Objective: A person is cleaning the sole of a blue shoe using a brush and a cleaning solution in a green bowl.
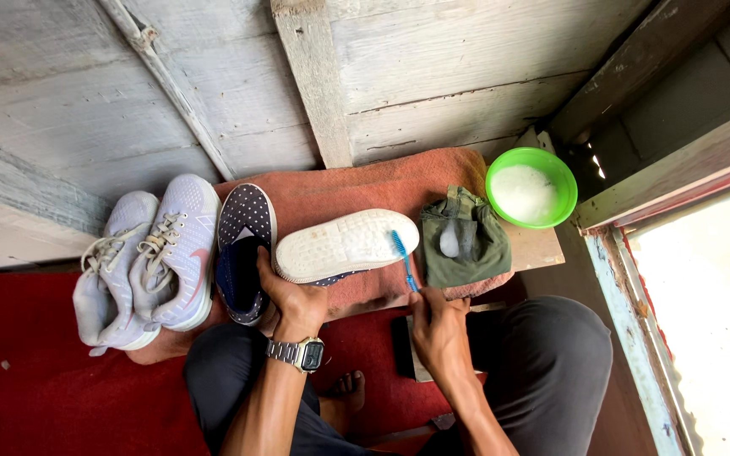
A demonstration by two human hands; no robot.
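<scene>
Upturned shoe (346, 245) lies sideways; left hand (293, 302) grips it, right hand (438, 328) apparently grips the toothbrush (404, 260).

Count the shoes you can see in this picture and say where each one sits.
4: two grey lace-up trainers at left, a dotted navy shoe beside them, and a white-soled shoe on its side under the left hand.

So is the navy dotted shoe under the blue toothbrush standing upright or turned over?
Turned over: the navy dotted shoe shows its white sole upward, the left hand steadies it, and the blue toothbrush touches the sole.
</scene>
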